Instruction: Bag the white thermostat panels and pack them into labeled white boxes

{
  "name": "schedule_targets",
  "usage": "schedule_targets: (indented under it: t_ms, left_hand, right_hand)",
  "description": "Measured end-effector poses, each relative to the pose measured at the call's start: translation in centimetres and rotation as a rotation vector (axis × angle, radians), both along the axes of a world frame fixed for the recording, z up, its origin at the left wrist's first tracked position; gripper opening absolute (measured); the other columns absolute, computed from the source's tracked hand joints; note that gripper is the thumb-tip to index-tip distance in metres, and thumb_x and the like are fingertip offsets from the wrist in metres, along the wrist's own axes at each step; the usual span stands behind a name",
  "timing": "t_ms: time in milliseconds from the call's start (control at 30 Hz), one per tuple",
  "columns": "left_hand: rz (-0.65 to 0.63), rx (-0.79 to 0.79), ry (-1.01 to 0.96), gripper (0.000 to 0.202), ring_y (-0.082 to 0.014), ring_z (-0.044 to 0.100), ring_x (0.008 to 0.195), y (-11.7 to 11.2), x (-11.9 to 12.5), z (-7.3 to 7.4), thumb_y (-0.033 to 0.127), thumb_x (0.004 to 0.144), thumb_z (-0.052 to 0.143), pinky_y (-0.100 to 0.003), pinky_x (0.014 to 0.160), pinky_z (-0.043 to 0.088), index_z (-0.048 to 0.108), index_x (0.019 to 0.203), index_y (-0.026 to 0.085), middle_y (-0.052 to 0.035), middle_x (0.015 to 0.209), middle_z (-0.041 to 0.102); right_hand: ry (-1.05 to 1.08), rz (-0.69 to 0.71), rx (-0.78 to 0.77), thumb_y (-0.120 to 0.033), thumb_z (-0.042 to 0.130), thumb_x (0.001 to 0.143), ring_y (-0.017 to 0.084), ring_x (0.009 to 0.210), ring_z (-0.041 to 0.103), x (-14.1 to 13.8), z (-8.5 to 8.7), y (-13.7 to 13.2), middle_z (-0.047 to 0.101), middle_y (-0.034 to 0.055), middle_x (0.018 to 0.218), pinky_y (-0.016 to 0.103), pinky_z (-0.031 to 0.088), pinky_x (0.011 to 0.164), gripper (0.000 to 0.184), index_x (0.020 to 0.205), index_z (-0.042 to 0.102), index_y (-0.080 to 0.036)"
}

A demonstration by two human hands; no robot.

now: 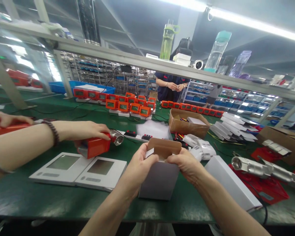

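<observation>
a green workbench (pixel 27 196) is running under a metal shelf rail, with storage racks showing behind it. at far left a co-worker's hand (pixel 5 118) is resting on an orange part at the frame edge. beside it another co-worker's hand (pixel 88 131), with a bead bracelet on the wrist, is gripping an orange device (pixel 95 147) with a metal nozzle, just above two white panel units (pixel 78 168) that are lying flat side by side. rows of orange meters (pixel 127 105) are sitting further back. at centre the left hand (pixel 140 167) is clasping the left side of a small grey carton (pixel 159 178), thumb on its brown flap. the carton is standing upright on the bench near the front edge, flap raised. the right hand (pixel 184 164) is pinching the carton's right top edge. behind, a brown cardboard box (pixel 186 123) is standing open. right of the hands a flat white box (pixel 228 182) is lying, then a metal clamp tool (pixel 263 167) on red packaging. a person in a dark uniform is standing beyond the bench.
</observation>
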State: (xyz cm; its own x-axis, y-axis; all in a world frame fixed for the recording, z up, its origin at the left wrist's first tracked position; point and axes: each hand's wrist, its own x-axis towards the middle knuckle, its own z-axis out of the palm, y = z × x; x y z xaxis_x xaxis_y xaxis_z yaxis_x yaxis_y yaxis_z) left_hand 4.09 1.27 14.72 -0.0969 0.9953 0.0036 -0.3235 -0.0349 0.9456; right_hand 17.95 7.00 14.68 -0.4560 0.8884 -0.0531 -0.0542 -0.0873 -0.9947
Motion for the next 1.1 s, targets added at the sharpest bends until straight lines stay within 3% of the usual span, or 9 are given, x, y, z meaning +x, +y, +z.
schedule_targets:
  t_ms: [200,333,433,567,667,767,867,933,1100]
  left_hand:
    - [0.012,-0.008,0.076,0.047,-0.0249,0.064,0.101,0.7,-0.3,0.1,0.016,0.066,0.062,-0.032,0.084,0.048,0.055,0.113,0.016,-0.0072,0.11,0.069]
    - [-0.04,-0.035,0.023,0.048,-0.0237,0.067,0.097,1.4,-0.9,-0.6,0.02,0.069,0.065,-0.032,0.086,0.049,0.055,0.116,0.018,-0.0057,0.109,0.07]
    - [-0.046,-0.058,0.003,0.051,-0.0229,0.068,0.093,1.5,-1.1,-0.9,0.028,0.071,0.07,-0.032,0.085,0.05,0.053,0.118,0.02,-0.005,0.108,0.07]
    - [-0.027,-0.074,0.024,0.057,-0.0223,0.069,0.09,1.4,-1.1,-1.3,0.036,0.067,0.076,-0.026,0.077,0.052,0.053,0.118,0.021,-0.0046,0.102,0.073]
    - [0.011,-0.107,-0.028,0.05,-0.0199,0.07,0.08,1.4,-1.1,-1.6,0.043,0.07,0.073,-0.023,0.069,0.053,0.056,0.113,0.022,-0.002,0.089,0.074]
    - [0.02,-0.115,-0.055,0.051,-0.0217,0.07,0.079,1.3,-1.1,-1.7,0.043,0.067,0.074,-0.024,0.066,0.054,0.057,0.111,0.022,-0.0029,0.09,0.074]
    - [-0.001,-0.124,-0.052,0.06,-0.0239,0.071,0.076,1.1,-1.1,-1.4,0.032,0.06,0.079,-0.028,0.065,0.055,0.056,0.115,0.022,-0.0043,0.092,0.074]
    - [-0.008,-0.166,-0.07,0.055,-0.0215,0.07,0.069,1.0,-1.1,-1.0,0.024,0.061,0.075,-0.027,0.06,0.054,0.057,0.113,0.023,-0.0026,0.087,0.074]
    - [0.013,-0.129,0.032,0.025,-0.0166,0.067,0.074,1.3,-1.4,-0.6,0.022,0.062,0.07,-0.02,0.062,0.05,0.065,0.086,0.019,0.0003,0.078,0.072]
  right_hand:
    - [0.019,0.043,0.096,-0.01,0.064,0.057,0.021,0.084,0.063,0.0,0.2,-0.1,0.072,0.0006,0.085,0.031,0.046,0.079,0.036,0.092,0.07,-0.016]
    - [0.183,0.172,0.09,-0.032,0.074,0.07,0.021,0.093,0.063,1.0,0.5,0.0,0.07,0.0038,0.099,0.035,0.043,0.091,0.039,0.106,0.066,-0.018]
    - [0.283,0.186,0.007,-0.04,0.074,0.072,0.017,0.084,0.062,2.1,0.3,0.3,0.069,0.0035,0.092,0.033,0.043,0.088,0.038,0.102,0.067,-0.018]
    - [0.237,0.175,-0.048,-0.028,0.082,0.059,0.014,0.077,0.059,2.7,-0.4,0.6,0.068,0.0015,0.084,0.026,0.041,0.081,0.037,0.092,0.071,-0.016]
    - [0.269,0.14,-0.038,-0.026,0.081,0.057,0.013,0.076,0.059,2.4,-0.6,0.4,0.068,0.0005,0.081,0.025,0.041,0.079,0.034,0.089,0.073,-0.017]
    - [0.264,0.112,0.031,-0.024,0.08,0.057,0.014,0.079,0.059,2.1,-0.2,0.0,0.069,-0.0011,0.083,0.025,0.042,0.076,0.042,0.098,0.072,-0.021]
    - [0.225,0.128,0.077,-0.018,0.075,0.06,0.015,0.082,0.06,2.2,0.5,-0.2,0.07,-0.0018,0.088,0.025,0.043,0.076,0.045,0.105,0.071,-0.023]
    - [0.19,0.134,0.12,-0.013,0.069,0.061,0.015,0.081,0.06,2.2,0.8,-0.2,0.07,-0.0018,0.088,0.025,0.044,0.075,0.042,0.102,0.073,-0.023]
    - [0.094,0.088,0.521,-0.004,0.054,0.066,0.016,0.09,0.062,2.0,0.7,-0.6,0.069,0.0004,0.095,0.026,0.049,0.081,0.039,0.093,0.076,-0.023]
